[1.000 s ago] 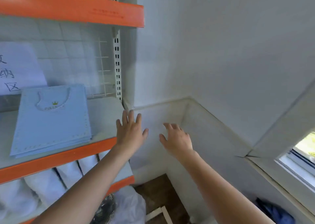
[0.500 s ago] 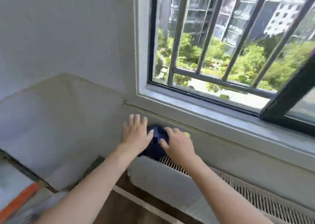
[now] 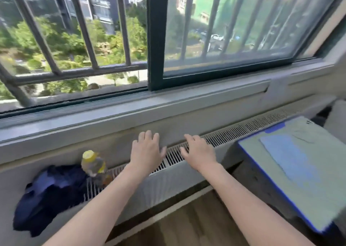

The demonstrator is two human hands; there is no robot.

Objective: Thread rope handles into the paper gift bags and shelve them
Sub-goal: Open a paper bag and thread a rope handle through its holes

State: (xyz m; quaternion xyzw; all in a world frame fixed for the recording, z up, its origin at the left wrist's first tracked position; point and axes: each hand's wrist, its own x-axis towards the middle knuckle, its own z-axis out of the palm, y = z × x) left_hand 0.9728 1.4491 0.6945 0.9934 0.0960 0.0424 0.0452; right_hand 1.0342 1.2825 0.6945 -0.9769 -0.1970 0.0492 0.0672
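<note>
Both my hands are held out in front of me over a radiator grille, fingers straight and holding nothing. My left hand (image 3: 147,150) is at centre and my right hand (image 3: 198,150) just to its right. A flat light blue paper gift bag (image 3: 288,157) lies on a table with a pale green top and blue edge (image 3: 249,152) at the right. No rope handle is visible. The shelf is out of view.
A long white radiator (image 3: 164,182) runs under the window sill (image 3: 131,114). A dark blue cloth (image 3: 48,195) and a bottle with a yellow cap (image 3: 92,163) lie on its left end. Barred window above, wooden floor (image 3: 187,227) below.
The view has swung right, from the orange shelf holding a blue bag, past the wall corner, to the window and table. Both hands stayed open and empty in front of me.
</note>
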